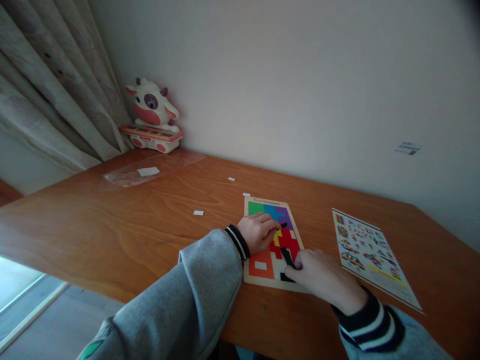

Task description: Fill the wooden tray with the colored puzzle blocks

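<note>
A wooden puzzle board lies flat on the brown table, filled with coloured block pieces: green, blue, purple, red, yellow and orange. My left hand rests on the board's middle, fingers curled over the pieces there. My right hand sits at the board's near right corner, its fingertips pinching a black piece that lies in the board. Both arms wear grey sleeves with striped cuffs.
A printed pattern sheet lies right of the board. A cow-shaped toy keyboard stands at the far left by the curtain. A clear plastic bag and small white paper scraps lie on the table.
</note>
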Motion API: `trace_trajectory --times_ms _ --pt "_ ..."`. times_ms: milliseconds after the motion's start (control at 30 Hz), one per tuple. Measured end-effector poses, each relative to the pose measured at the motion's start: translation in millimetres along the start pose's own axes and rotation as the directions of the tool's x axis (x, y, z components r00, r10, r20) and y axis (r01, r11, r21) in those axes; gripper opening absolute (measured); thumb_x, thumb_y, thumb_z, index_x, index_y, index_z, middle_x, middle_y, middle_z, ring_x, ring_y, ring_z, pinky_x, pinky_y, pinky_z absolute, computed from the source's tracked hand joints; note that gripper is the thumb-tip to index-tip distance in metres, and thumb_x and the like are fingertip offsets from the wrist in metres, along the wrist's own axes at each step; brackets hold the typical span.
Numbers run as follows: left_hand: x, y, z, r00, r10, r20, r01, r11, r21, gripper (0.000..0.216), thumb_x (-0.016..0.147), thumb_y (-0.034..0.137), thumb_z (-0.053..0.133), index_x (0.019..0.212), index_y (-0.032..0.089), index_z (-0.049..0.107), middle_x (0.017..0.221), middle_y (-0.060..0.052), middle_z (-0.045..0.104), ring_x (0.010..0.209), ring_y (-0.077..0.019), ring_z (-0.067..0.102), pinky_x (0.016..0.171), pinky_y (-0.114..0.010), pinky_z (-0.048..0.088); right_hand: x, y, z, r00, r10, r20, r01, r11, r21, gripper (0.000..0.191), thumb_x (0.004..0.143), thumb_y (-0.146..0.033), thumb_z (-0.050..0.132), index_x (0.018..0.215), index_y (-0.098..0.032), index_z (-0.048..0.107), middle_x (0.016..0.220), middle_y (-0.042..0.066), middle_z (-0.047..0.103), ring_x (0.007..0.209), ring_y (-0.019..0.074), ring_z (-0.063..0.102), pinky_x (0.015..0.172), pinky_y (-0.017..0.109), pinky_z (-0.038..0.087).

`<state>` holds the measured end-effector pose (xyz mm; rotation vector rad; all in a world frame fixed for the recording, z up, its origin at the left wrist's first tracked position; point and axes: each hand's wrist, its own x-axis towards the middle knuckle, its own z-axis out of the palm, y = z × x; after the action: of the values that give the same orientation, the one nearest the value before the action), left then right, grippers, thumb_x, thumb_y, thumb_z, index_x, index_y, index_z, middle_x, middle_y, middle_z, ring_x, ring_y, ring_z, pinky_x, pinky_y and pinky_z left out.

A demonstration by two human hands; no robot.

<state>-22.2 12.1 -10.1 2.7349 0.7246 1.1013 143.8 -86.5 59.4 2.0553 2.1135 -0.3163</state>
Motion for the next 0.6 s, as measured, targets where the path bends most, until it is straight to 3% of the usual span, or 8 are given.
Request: trace_trajectory --times_ms 467,600 --pt "1.0 0.0 0.6 1.0 0.004 0.012 -0.004 1.0 -0.004 0.019 0.093 0.022 0.046 0.102 0.019 0.063 0.093 -0.006 0.066 0.085 -0.0177 0.062 0.079 -0.03 0.052 3.1 18.7 10.3 0.997 -0.061 -0.054 0.069 0.984 0.163 0.016 0.08 -0.03 0.06 0.069 -0.021 0.066 0.063 0.001 0.069 0.059 0.0165 0.064 0.052 0.025 0.034" --pt "1.2 0.3 -0.5 1.0 0.006 0.015 -0.006 1.0 -0.005 0.019 0.091 0.02 0.047 0.101 0.019 0.063 0.093 -0.006 0.066 0.083 -0.0177 0.062 0.077 -0.03 0.052 2.2 15.7 11.0 0.993 -0.099 -0.065 0.11 0.976 0.187 0.019 0.083 -0.036 0.059 0.072 -0.021 0.065 0.064 0.0 0.069 0.059 0.0163 0.063 0.051 0.025 0.034"
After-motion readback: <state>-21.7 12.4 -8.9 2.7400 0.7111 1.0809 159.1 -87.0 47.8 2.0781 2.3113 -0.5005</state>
